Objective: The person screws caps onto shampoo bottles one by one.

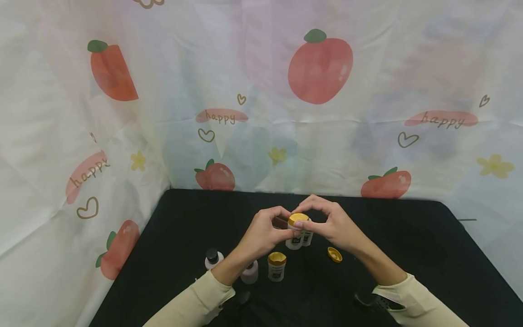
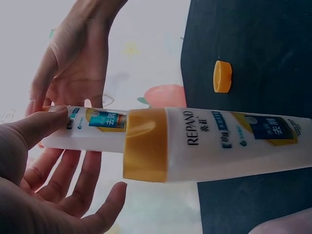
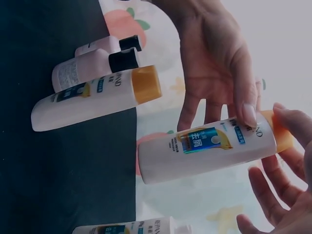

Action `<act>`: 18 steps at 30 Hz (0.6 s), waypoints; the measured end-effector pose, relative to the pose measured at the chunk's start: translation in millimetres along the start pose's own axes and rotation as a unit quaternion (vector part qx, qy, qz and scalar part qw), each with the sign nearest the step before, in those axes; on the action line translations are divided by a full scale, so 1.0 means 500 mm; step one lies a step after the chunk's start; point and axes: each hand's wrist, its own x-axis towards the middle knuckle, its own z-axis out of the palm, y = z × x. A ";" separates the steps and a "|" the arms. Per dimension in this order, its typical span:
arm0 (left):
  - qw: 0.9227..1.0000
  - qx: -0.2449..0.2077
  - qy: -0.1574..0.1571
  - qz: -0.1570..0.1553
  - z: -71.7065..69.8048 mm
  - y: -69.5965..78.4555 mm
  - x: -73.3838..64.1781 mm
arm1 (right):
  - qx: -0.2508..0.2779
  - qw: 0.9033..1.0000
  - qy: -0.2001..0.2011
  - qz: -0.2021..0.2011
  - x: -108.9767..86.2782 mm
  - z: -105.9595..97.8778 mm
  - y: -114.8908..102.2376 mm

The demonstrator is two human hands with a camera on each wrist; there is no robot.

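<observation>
Both hands hold one white shampoo bottle [image 3: 195, 161] above the black table. My left hand [image 1: 265, 231] grips its body between thumb and fingers, the thumb lying across the label side. At the top, the thumb and fingers of my right hand [image 1: 337, 227] pinch its gold cap [image 3: 282, 132], which sits on the bottle. Just behind the held bottle in the head view stands a similar white bottle [image 1: 308, 239]; its uncapped neck [image 3: 183, 229] shows in the right wrist view. A loose gold cap [image 2: 223, 76] lies on the table by my right forearm.
Nearer me stands another gold-capped white bottle [image 1: 276, 270]. Left of it are two pale pink bottles with black tops, one bottle [image 1: 250, 274] partly behind my left wrist. A printed cloth [image 1: 261, 91] hangs behind the black table [image 1: 196, 213].
</observation>
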 end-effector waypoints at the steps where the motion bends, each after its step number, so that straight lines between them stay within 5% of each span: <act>1: 1.000 0.000 0.003 0.002 0.001 -0.001 0.000 | 0.000 1.000 -0.001 0.001 -0.001 0.000 0.001; 8: 1.000 0.004 0.010 0.000 0.012 -0.010 0.001 | -0.004 1.000 -0.003 -0.001 -0.011 -0.002 0.016; 18: 0.999 0.010 -0.024 -0.046 0.027 -0.023 0.000 | -0.003 1.000 -0.016 0.013 -0.030 0.007 0.038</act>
